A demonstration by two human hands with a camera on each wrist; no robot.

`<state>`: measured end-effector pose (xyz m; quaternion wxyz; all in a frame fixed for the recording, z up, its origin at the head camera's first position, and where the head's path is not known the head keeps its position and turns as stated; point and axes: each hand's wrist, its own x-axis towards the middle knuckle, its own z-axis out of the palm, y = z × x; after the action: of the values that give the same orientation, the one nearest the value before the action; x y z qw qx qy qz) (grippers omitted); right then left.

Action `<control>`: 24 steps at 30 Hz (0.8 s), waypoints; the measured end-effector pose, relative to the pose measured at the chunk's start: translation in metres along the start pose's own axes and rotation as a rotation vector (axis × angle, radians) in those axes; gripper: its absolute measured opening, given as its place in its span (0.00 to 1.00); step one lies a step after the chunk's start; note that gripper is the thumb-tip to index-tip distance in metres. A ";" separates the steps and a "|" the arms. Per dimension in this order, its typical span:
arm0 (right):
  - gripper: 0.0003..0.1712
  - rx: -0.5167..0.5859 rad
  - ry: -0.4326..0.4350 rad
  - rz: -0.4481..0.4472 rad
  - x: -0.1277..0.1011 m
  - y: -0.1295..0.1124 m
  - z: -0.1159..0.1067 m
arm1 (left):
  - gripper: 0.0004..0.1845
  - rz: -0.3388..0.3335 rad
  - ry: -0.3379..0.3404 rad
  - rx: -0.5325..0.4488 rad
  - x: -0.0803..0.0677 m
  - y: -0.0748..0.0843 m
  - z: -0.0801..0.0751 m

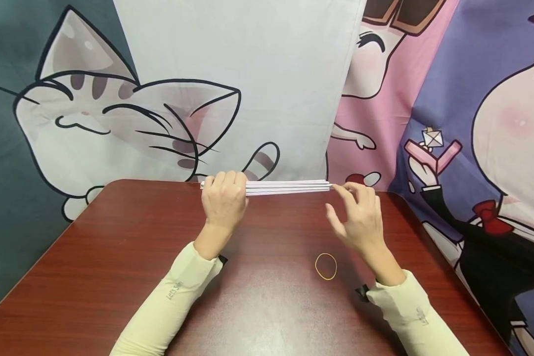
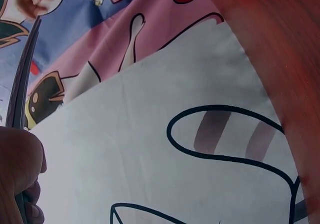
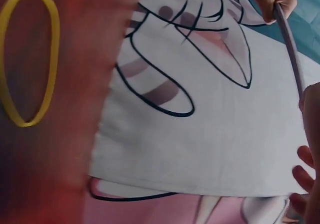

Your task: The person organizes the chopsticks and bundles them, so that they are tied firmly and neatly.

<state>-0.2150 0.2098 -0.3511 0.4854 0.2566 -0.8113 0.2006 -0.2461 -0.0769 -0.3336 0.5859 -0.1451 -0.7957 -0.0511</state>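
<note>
A bundle of long, thin white sticks (image 1: pixel 287 187) is held level above the far part of the table. My left hand (image 1: pixel 224 198) grips it near its left end, fingers curled round it. In the left wrist view the bundle (image 2: pixel 22 78) rises out of that fist (image 2: pixel 20 164). At the other end is my right hand (image 1: pixel 360 215), a fingertip right at the stick tips and the thumb spread apart below. The right wrist view shows the bundle (image 3: pixel 290 48) running between both hands. On the table, nearer than the right hand, lies a yellow rubber band (image 1: pixel 326 266).
The brown wooden table (image 1: pixel 129 257) has its far edge just behind the hands. Beyond it hangs a cloth backdrop (image 1: pixel 289 84) with cartoon figures, among them a cat. Light sleeves (image 1: pixel 173 301) cover both forearms.
</note>
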 end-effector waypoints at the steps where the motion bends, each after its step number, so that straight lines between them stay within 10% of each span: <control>1: 0.21 0.055 -0.041 0.037 -0.004 0.003 -0.002 | 0.11 -0.002 0.005 -0.005 0.000 -0.001 0.000; 10: 0.10 0.699 -0.623 0.615 -0.039 0.049 -0.007 | 0.11 -0.016 -0.016 -0.020 0.001 -0.002 0.001; 19: 0.13 0.771 -1.098 0.640 -0.076 0.085 0.007 | 0.11 0.002 -0.028 -0.027 0.000 -0.001 0.000; 24: 0.12 0.760 -1.191 0.634 -0.082 0.076 0.011 | 0.11 0.002 -0.039 -0.014 0.000 -0.002 -0.001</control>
<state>-0.2370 0.2817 -0.4346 -0.2349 0.2257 -0.8457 0.4227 -0.2454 -0.0792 -0.3327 0.5692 -0.1511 -0.8064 -0.0534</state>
